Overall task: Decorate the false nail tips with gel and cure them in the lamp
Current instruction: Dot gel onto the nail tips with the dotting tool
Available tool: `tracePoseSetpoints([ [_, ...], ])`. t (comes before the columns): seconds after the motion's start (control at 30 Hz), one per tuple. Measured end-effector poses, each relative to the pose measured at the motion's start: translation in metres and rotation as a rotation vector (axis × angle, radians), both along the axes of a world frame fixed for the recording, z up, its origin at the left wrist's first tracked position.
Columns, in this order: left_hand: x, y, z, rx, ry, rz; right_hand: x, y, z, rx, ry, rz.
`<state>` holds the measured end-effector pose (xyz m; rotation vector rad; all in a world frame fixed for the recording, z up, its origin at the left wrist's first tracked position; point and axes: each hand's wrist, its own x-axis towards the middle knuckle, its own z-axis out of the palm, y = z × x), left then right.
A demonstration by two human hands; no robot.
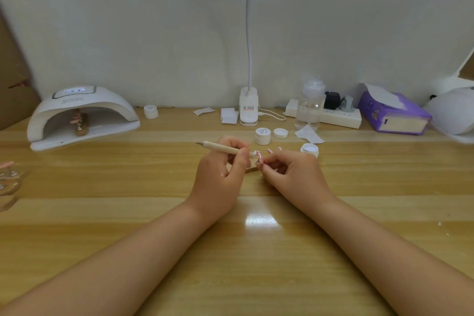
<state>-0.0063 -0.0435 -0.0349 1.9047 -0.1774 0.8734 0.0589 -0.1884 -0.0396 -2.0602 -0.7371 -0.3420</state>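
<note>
Left hand point(220, 169), fingers curled, grips a pen tool point(223, 148) pointing to ten o'clock; right hand point(292, 172) pinches a nail tip point(259, 158) (partly hidden).

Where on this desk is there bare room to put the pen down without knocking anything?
Bare wood lies between the curing lamp and the left hand, and across the near desk around the forearms. It is crowded behind the right hand: gel pots, a loose lid, paper wipes, the power strip.
</note>
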Motion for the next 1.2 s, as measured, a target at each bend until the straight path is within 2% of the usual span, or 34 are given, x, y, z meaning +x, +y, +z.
tracePoseSetpoints([
  [0.17,0.0036,0.0056,0.0016,-0.156,-0.053,0.097,-0.0008,-0.0010,0.0003,0.005,-0.001,0.005],
  [0.4,0.0044,0.0078,0.0021,-0.203,-0.050,0.093,-0.0061,-0.0031,0.0044,0.106,-0.081,0.017],
  [0.57,-0.0007,0.0044,0.0031,-0.158,-0.041,0.046,-0.0056,-0.0025,0.0041,0.095,-0.092,0.004],
  [0.8,-0.0022,-0.0013,0.0010,0.027,-0.058,-0.026,-0.0050,-0.0018,0.0037,0.073,-0.080,-0.024],
  [1.0,-0.0012,-0.0011,-0.0013,0.012,-0.055,-0.069,-0.0058,-0.0016,0.0037,0.067,-0.067,-0.032],
  [1.2,0.0006,0.0029,-0.0002,-0.011,-0.103,0.027,-0.0081,-0.0023,0.0051,0.093,-0.034,-0.080],
])
